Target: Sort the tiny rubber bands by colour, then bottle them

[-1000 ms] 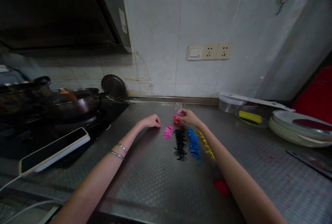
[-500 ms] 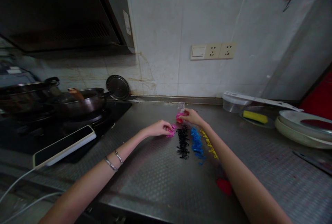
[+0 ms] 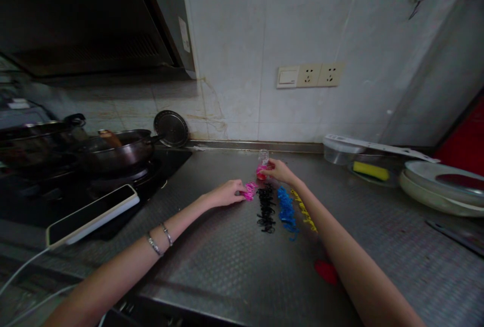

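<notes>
A small clear jar (image 3: 263,157) with pink and red pieces inside stands near the back of the metal counter (image 3: 223,251). My right hand (image 3: 279,170) is closed around its right side. My left hand (image 3: 230,193) has its fingers bent at the left edge of a pink pile of small bands (image 3: 250,191); what lies between the fingertips is too small to tell. Nearer me are a black pile (image 3: 266,208), a blue pile (image 3: 287,210) and a yellow pile (image 3: 303,210), the last partly behind my right forearm. A red object (image 3: 325,271) lies beside that forearm.
A phone (image 3: 93,216) with a cable lies at the left, by the stove and a pan (image 3: 117,153). A round lid (image 3: 171,128) leans on the wall. At the right are a plastic tub (image 3: 342,151), a yellow sponge (image 3: 370,170), stacked dishes (image 3: 442,191) and a dark utensil (image 3: 454,237).
My left hand has shifted slightly left, uncovering more of the pink pile. My right hand stays at the jar. The whole view has moved a little.
</notes>
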The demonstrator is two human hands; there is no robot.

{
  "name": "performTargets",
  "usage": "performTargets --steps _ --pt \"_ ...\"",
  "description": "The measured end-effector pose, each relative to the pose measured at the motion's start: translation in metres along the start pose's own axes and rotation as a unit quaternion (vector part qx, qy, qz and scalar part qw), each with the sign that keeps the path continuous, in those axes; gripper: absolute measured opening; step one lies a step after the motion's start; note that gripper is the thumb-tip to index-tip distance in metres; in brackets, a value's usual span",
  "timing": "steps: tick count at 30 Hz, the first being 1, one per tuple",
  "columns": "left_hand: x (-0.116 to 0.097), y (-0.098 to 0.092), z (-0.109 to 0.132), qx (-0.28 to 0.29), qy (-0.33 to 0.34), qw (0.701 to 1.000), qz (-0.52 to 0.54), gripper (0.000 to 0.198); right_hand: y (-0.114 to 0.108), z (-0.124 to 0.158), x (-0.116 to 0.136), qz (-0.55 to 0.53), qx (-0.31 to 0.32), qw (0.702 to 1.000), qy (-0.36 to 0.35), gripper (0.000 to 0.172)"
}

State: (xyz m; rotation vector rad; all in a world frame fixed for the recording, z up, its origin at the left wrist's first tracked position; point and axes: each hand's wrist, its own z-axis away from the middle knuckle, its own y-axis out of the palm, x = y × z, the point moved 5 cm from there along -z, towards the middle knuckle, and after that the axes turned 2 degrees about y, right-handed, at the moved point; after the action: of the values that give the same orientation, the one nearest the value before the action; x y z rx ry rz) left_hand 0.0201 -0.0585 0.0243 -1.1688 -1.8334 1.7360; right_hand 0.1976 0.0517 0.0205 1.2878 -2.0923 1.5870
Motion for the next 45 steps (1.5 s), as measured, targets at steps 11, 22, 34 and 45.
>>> performTargets --steps 11,22,34,45 --pt "0.001 0.002 -0.009 -0.011 0.001 1.000 -0.009 0.024 0.000 -0.001 0.000 0.014 0.008 1.000 0.020 0.030" --pt "0.017 -0.041 -0.028 -0.129 -0.046 0.990 0.033 0.024 -0.002 0.000 0.004 0.045 0.002 0.999 0.015 0.031" --pt "0.022 -0.110 -0.114 -0.083 -0.024 0.996 0.007 0.022 -0.001 0.000 0.002 0.001 0.014 1.000 0.020 0.028" --pt "0.029 -0.096 -0.150 0.001 -0.027 1.000 -0.014 0.023 -0.003 0.001 0.005 -0.003 0.015 1.000 0.010 0.025"
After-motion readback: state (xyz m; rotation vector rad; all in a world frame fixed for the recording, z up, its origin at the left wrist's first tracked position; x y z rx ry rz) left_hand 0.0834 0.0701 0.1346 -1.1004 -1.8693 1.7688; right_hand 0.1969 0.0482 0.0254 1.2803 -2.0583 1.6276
